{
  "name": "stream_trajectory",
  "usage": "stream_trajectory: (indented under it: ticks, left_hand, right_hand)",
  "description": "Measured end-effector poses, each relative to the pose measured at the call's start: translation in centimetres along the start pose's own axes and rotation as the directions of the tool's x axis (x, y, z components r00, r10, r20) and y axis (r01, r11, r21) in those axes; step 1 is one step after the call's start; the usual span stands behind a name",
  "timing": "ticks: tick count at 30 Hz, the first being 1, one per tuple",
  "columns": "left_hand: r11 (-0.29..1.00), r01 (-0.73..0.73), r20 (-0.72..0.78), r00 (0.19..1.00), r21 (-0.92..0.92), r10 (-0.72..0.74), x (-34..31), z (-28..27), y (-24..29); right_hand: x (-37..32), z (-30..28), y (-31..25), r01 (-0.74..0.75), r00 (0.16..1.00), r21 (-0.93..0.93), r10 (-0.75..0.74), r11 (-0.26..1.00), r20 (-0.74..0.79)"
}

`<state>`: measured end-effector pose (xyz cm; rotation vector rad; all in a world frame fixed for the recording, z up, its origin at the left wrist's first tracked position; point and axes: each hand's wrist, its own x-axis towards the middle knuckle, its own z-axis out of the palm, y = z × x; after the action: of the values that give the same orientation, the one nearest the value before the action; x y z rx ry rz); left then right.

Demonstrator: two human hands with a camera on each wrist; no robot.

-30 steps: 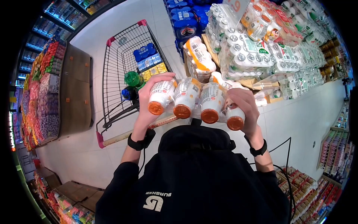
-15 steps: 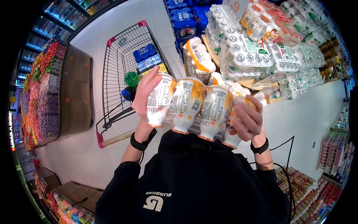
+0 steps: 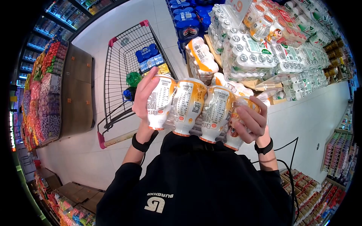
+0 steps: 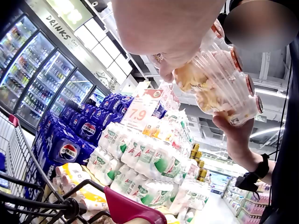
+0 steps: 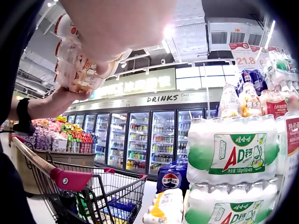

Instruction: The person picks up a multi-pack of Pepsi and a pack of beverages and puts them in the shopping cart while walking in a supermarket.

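A shrink-wrapped pack of white drink bottles with orange caps is held up in front of the chest, its printed backs facing the head camera and its caps pointing down toward the body. My left hand grips the pack's left end. At the opposite end my right hand grips it, fingers bent over the outermost bottle. In the left wrist view the clear wrap of the bottle pack catches the light, and the right hand supports its lower end.
A shopping cart at the left holds blue and yellow packs and a green-capped bottle. Ahead are stacked white bottle packs, similar orange-and-white packs and blue Pepsi packs. A snack stand lies beyond the cart.
The bottle pack has turned in both hands: its orange caps, earlier facing up at the head camera, now point toward the body and the printed sides show. Over the last half second it hardly moves.
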<state>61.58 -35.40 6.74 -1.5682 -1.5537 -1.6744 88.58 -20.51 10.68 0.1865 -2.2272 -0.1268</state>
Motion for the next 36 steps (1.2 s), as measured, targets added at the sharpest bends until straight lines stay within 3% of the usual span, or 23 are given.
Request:
stream_trajectory:
  ticks: [7, 10, 14, 15, 18, 19, 22, 23, 26, 27, 28, 30, 31, 33, 36]
  left_hand:
    - [1.000, -0.009, 0.093, 0.996, 0.014, 0.008, 0.8, -0.1, -0.1]
    - [0.998, -0.008, 0.194, 0.981, -0.064, 0.021, 1.3, -0.3, -0.4]
    - [0.982, 0.133, 0.335, 0.939, -0.134, -0.082, 1.5, -0.6, -0.1]
    - [0.948, 0.239, 0.406, 0.903, -0.209, -0.138, 2.6, -1.1, 1.1]
    - [0.876, 0.459, 0.426, 0.829, -0.151, -0.361, 1.2, -1.0, 1.8]
    - [0.842, 0.525, 0.513, 0.761, -0.126, -0.397, 0.9, -1.3, 1.6]
    - [0.710, 0.645, 0.497, 0.731, -0.282, -0.468, 1.4, -0.3, 1.8]
    - [0.618, 0.730, 0.564, 0.654, -0.292, -0.505, 1.1, -0.4, 1.7]
    - [0.373, 0.879, 0.648, 0.473, -0.297, -0.597, 0.2, -0.7, 1.5]
    - [0.316, 0.884, 0.660, 0.467, -0.344, -0.589, -0.3, -0.7, 1.5]
    - [0.115, 0.881, 0.683, 0.432, -0.458, -0.588, -0.6, -0.8, 1.7]
    - [-0.296, 0.740, 0.736, 0.377, -0.604, -0.562, -1.0, -0.6, 2.5]
    - [-0.305, 0.701, 0.705, 0.392, -0.645, -0.591, -1.2, -0.2, 2.4]
    - [-0.610, 0.439, 0.740, 0.517, -0.660, -0.430, -2.5, 0.7, 1.5]
    - [-0.768, 0.197, 0.778, 0.332, -0.610, -0.533, -8.0, 0.3, -0.7]
  right_hand:
    - [0.2, -0.1, 1.1, -0.112, 0.993, 0.228, 0.118, 0.967, -0.013]
    - [0.1, 0.1, 1.3, -0.250, 0.965, 0.314, 0.262, 0.916, 0.003]
    - [-1.0, 1.0, 1.2, -0.462, 0.868, 0.436, 0.494, 0.773, 0.043]
    - [-0.8, 1.8, 1.6, -0.417, 0.879, 0.454, 0.476, 0.788, -0.018]
    - [-0.9, 2.2, 1.2, -0.617, 0.742, 0.498, 0.661, 0.609, 0.110]
    - [-0.4, 2.0, 0.7, -0.703, 0.632, 0.542, 0.754, 0.460, 0.180]
    - [0.6, 2.2, 0.6, -0.816, 0.357, 0.574, 0.834, 0.060, 0.421]
    - [0.8, 2.3, 0.6, -0.789, 0.364, 0.615, 0.822, 0.022, 0.438]
    - [0.3, 3.0, 0.9, -0.735, 0.276, 0.651, 0.792, -0.191, 0.544]
    - [-0.2, 3.5, 0.8, -0.721, 0.252, 0.654, 0.792, -0.230, 0.556]
    - [-0.6, 3.7, 0.7, -0.683, 0.214, 0.659, 0.775, -0.316, 0.594]
    - [-0.8, 3.9, 0.4, -0.590, 0.147, 0.650, 0.728, -0.479, 0.670]
    - [-0.7, 4.0, 0.2, -0.557, 0.131, 0.641, 0.707, -0.528, 0.695]
    - [-0.5, 4.0, -0.1, -0.485, 0.103, 0.619, 0.663, -0.618, 0.742]
    - [-0.7, 4.6, 0.2, -0.510, 0.161, 0.634, 0.660, -0.581, 0.734]
